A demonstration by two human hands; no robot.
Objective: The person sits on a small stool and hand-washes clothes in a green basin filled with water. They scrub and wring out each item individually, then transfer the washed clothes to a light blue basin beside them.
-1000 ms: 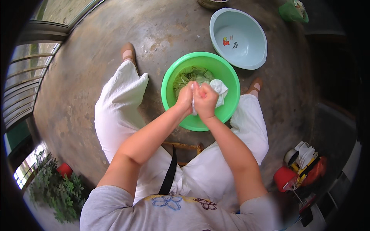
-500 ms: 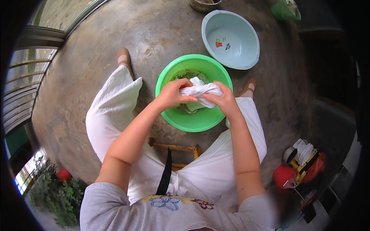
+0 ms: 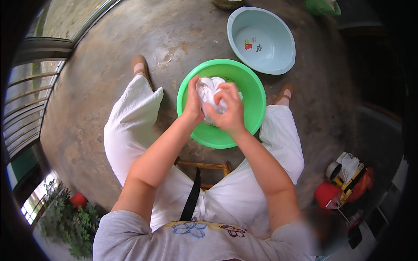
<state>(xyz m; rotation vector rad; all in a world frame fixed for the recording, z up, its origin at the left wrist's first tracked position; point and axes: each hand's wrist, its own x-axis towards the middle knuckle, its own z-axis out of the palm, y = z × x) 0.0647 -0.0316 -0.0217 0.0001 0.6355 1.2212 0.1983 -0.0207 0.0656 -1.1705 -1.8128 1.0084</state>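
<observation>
A bunched white cloth (image 3: 210,89) is held between my hands, over the green basin (image 3: 255,98). My left hand (image 3: 194,104) cups its left side, fingers stretched up along it. From the right my right hand (image 3: 229,111) grips the cloth with bent fingers, slightly blurred by motion. Beneath the cloth a patch of dark green shows in the basin near the far side. What else lies in there is hidden by the cloth and hands.
Just behind the green basin, to the right, stands a pale blue basin (image 3: 278,48). My feet are on either side, with a wooden stool (image 3: 202,166) between my legs. A red container (image 3: 327,194) sits at right, a leafy plant (image 3: 72,224) at lower left, window bars (image 3: 32,98) at left.
The cloth, twisted and stretched sideways between both hands before, is now bunched up and further left. My right hand has moved left onto it; my left hand has turned upright beside it.
</observation>
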